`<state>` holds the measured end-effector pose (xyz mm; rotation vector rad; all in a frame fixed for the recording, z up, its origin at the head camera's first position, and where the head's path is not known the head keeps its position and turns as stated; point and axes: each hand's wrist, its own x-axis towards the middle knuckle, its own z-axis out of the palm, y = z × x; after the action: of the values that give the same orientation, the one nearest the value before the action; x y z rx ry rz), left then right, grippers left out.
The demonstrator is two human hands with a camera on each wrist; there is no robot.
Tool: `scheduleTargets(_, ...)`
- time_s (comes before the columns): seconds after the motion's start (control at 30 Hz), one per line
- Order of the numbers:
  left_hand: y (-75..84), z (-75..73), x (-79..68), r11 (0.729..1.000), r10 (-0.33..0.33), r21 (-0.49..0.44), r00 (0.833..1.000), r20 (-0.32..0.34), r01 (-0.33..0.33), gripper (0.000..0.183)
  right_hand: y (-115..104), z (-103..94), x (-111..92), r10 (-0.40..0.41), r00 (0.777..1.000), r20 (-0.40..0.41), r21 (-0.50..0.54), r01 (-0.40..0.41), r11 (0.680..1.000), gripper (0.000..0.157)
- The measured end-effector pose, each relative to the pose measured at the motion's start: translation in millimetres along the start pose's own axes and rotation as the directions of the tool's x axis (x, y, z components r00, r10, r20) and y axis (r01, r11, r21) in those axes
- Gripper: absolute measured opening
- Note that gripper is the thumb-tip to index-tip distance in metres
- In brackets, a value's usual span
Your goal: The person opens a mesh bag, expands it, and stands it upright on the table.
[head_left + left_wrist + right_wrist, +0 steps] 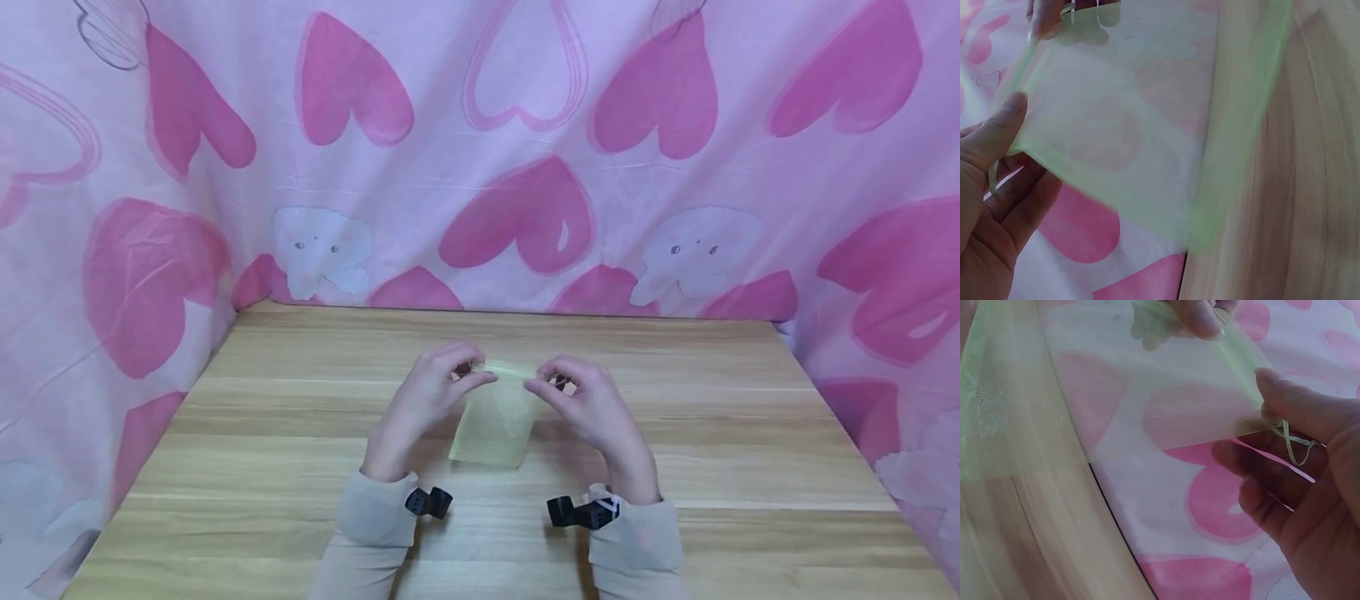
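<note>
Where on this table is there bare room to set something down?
The wooden table is bare from the left sleeve to the left edge, from the right sleeve to the right edge, and in a strip between the sheer bag and the patterned cloth. It's crowded mid-table, where the left grip and right grip hold the bag.

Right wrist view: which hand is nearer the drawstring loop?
Right: the right hand pinches the pouch by the drawstring loop; the left hand holds the pouch farther away.

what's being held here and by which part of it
The left hand and right hand pinch a sheer green pouch near opposite ends of its drawstring edge.
</note>
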<state>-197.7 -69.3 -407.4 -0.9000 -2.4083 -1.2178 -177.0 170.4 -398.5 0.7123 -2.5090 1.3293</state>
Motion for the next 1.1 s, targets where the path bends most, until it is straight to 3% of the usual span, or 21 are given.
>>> scheduleTargets(0.17,3.7,-0.8,0.6,1.000,0.008,-0.009,1.000,0.010,-0.008,0.011,-4,4.0,2,0.044,0.998,-0.043,0.021,-0.043,0.999,0.017)
scheduleTargets(0.33,7.1,3.7,2.7,0.997,0.062,-0.043,0.998,0.008,-0.061,0.010,-12,12.3,5,0.129,0.989,-0.079,0.118,-0.119,0.986,0.021)
scheduleTargets(0.47,7.2,8.9,3.8,0.993,0.106,-0.056,0.994,-0.002,-0.106,0.010,-13,17.2,7,0.199,0.980,-0.012,0.157,-0.195,0.968,0.019)
scheduleTargets(0.67,7.2,11.3,3.6,0.990,0.137,-0.032,0.990,-0.026,-0.138,0.013,-11,19.5,7,0.330,0.938,0.105,0.071,-0.338,0.938,0.015)
scheduleTargets(0.73,7.8,12.3,3.3,0.992,0.126,-0.024,0.992,-0.003,-0.126,0.014,-10,20.0,8,0.333,0.937,0.104,0.043,-0.339,0.940,0.013)
scheduleTargets(0.87,11.7,17.2,2.5,0.997,0.056,0.042,0.998,0.028,-0.057,0.019,-10,21.4,9,0.276,0.960,0.052,-0.005,-0.276,0.961,0.011)
scheduleTargets(1.0,20.0,25.2,3.1,0.986,-0.044,0.156,0.998,-0.051,0.052,0.026,-11,22.7,9,0.235,0.972,0.001,-0.053,-0.234,0.971,0.012)
scheduleTargets(1.1,25.4,30.9,6.1,0.969,-0.087,0.222,0.990,-0.108,0.109,0.018,-12,22.2,10,0.225,0.974,-0.025,-0.091,-0.226,0.970,0.012)
